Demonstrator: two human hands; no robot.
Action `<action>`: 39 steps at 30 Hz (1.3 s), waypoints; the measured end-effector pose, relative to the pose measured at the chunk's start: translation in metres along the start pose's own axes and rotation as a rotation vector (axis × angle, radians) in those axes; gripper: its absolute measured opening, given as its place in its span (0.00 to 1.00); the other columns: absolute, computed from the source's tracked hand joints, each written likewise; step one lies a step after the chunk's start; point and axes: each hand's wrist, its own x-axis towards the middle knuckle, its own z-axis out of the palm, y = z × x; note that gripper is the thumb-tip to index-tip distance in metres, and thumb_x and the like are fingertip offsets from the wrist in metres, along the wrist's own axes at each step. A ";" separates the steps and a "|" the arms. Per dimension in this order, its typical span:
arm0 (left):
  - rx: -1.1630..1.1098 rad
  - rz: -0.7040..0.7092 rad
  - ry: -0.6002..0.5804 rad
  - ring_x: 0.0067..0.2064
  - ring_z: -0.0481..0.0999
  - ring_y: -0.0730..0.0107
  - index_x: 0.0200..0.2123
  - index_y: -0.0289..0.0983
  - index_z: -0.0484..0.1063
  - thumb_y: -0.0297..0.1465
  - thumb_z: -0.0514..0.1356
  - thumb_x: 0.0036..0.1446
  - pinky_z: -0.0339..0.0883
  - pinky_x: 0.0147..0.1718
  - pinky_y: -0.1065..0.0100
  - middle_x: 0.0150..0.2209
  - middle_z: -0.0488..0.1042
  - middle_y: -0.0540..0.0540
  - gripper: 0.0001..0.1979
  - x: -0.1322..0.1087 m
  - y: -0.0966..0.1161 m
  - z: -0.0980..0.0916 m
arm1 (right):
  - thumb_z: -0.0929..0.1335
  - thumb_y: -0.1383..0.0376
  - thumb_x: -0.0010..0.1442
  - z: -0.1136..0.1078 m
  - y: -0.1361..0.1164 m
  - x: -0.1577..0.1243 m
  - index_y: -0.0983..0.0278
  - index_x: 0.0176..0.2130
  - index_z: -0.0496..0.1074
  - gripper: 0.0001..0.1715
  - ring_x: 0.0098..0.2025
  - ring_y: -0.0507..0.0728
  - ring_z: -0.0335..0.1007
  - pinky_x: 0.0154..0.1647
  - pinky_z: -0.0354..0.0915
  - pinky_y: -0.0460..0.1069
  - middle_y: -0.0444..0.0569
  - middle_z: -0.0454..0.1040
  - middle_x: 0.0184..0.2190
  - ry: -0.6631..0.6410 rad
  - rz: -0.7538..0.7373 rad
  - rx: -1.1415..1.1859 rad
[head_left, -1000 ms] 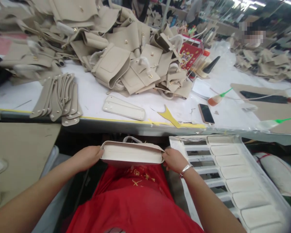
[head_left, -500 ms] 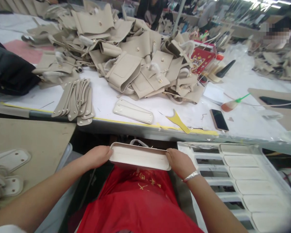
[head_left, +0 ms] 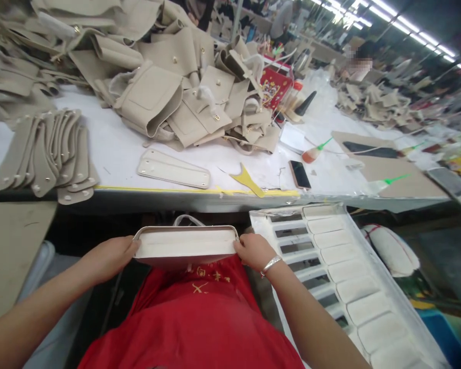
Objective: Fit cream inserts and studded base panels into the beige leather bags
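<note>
I hold a cream bag body [head_left: 185, 243] bottom-up above my lap, its flat underside facing me. My left hand [head_left: 109, 256] grips its left end, fingers curled round the edge. My right hand [head_left: 254, 251], with a silver bracelet at the wrist, grips the right end the same way. A thin white strap loop [head_left: 187, 219] pokes out behind the bag. Just past it on the white table lies a cream base panel [head_left: 173, 169] with metal studs.
A big heap of beige bag parts [head_left: 157, 77] covers the far table. A fanned stack of beige panels [head_left: 49, 154] lies at left. A yellow tool [head_left: 248, 180] and a phone [head_left: 300, 174] rest near the table edge. A white rack of cream pads [head_left: 341, 261] stands at right.
The view has swung to the right and a little down. Both hands keep hold of the bag's ends in about the same pose.
</note>
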 end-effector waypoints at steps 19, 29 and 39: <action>-0.035 -0.009 -0.043 0.28 0.72 0.65 0.28 0.34 0.67 0.41 0.40 0.58 0.66 0.23 0.69 0.27 0.71 0.43 0.22 -0.013 0.004 -0.013 | 0.54 0.62 0.61 -0.001 -0.010 0.006 0.66 0.29 0.70 0.21 0.34 0.61 0.72 0.30 0.55 0.50 0.57 0.75 0.30 -0.002 0.003 -0.109; 0.254 0.095 0.041 0.37 0.74 0.58 0.33 0.32 0.70 0.35 0.37 0.61 0.63 0.37 0.63 0.35 0.75 0.37 0.24 -0.006 0.009 -0.003 | 0.53 0.64 0.62 0.011 -0.011 0.001 0.67 0.32 0.68 0.19 0.33 0.62 0.73 0.29 0.57 0.51 0.57 0.75 0.29 0.019 -0.001 -0.129; 0.136 0.185 0.007 0.37 0.72 0.58 0.31 0.33 0.69 0.38 0.39 0.60 0.61 0.39 0.62 0.34 0.74 0.37 0.23 -0.003 0.001 -0.006 | 0.53 0.65 0.62 0.014 -0.009 -0.001 0.68 0.32 0.68 0.20 0.33 0.62 0.73 0.30 0.58 0.52 0.58 0.74 0.29 0.021 -0.017 -0.101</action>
